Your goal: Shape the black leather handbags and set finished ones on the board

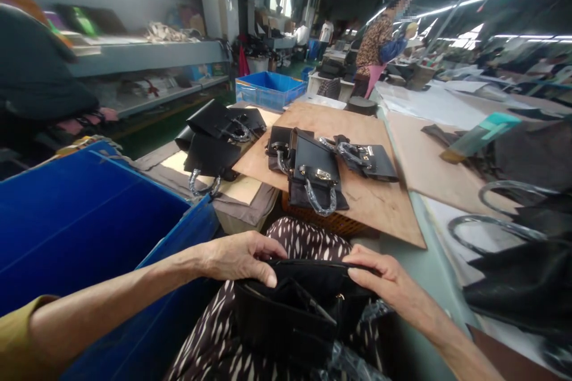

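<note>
On my lap rests a black handbag (286, 321), its mouth spread apart and its dark lining showing. My left hand (243, 256) pinches the bag's rim on the left, thumb inside the opening. At the opposite end, my right hand (379, 271) grips the rim between thumb and fingers. Clear plastic wrap (353, 363) covers a handle hanging at the bag's near side. Several finished-looking black handbags with wrapped handles lie ahead, one of them a handbag (315, 161) on a wooden board (370, 208).
A large blue bin (89, 208) stands at my left, with another blue crate (270, 89) farther ahead. More black bags (214, 137) lie on a padded surface. To the right, a worktable (415, 172) carries a teal-and-clear object (482, 134) and black bags (527, 268). A co-worker (375, 41) stands beyond.
</note>
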`<move>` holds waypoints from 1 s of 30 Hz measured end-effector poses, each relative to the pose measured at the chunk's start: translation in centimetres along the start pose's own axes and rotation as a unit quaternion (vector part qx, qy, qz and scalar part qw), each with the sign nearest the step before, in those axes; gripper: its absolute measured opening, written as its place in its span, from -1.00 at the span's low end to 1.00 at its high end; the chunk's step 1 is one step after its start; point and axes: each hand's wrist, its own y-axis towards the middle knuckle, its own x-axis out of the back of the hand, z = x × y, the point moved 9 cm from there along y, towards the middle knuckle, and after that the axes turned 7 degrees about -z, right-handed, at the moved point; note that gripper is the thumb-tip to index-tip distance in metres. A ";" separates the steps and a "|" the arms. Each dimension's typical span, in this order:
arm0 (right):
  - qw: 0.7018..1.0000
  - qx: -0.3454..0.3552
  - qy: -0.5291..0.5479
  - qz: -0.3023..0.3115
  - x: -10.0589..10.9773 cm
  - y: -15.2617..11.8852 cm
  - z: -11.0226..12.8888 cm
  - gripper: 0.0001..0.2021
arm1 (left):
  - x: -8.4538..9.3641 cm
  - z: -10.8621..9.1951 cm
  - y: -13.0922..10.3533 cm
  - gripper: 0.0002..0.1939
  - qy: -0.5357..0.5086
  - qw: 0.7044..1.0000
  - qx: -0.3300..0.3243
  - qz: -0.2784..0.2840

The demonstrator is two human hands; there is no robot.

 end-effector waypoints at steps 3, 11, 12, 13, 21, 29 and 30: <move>1.000 -0.003 -0.008 -0.002 -0.1 -0.1 0.0 -0.75 | 0.1 -0.3 -0.2 -0.66 0.022 1.000 -0.008 -0.019; 1.000 -0.006 -0.019 -0.018 -0.1 -0.6 0.1 -0.74 | 1.0 -2.5 -1.5 -0.64 0.247 0.954 -0.081 -0.152; 1.000 -0.008 -0.019 -0.016 -0.3 -0.8 0.1 -0.74 | 1.0 -3.2 -1.8 -0.65 0.289 0.937 -0.111 -0.162; 0.999 -0.013 -0.023 -0.021 -0.3 -1.0 0.0 -0.73 | 0.9 -3.9 -2.1 -0.65 0.320 0.922 -0.139 -0.166; 0.993 -0.045 -0.056 -0.089 0.2 -2.6 -1.4 -0.67 | -0.9 -5.7 -3.4 -0.77 0.420 0.873 -0.229 -0.098; 0.986 -0.050 -0.040 -0.155 1.1 -2.9 -0.9 -0.67 | -1.5 -5.8 -3.5 -0.88 0.492 0.829 -0.237 -0.120; 0.986 -0.049 -0.036 -0.153 1.1 -2.9 -0.9 -0.68 | -1.6 -5.8 -3.5 -0.90 0.500 0.824 -0.238 -0.120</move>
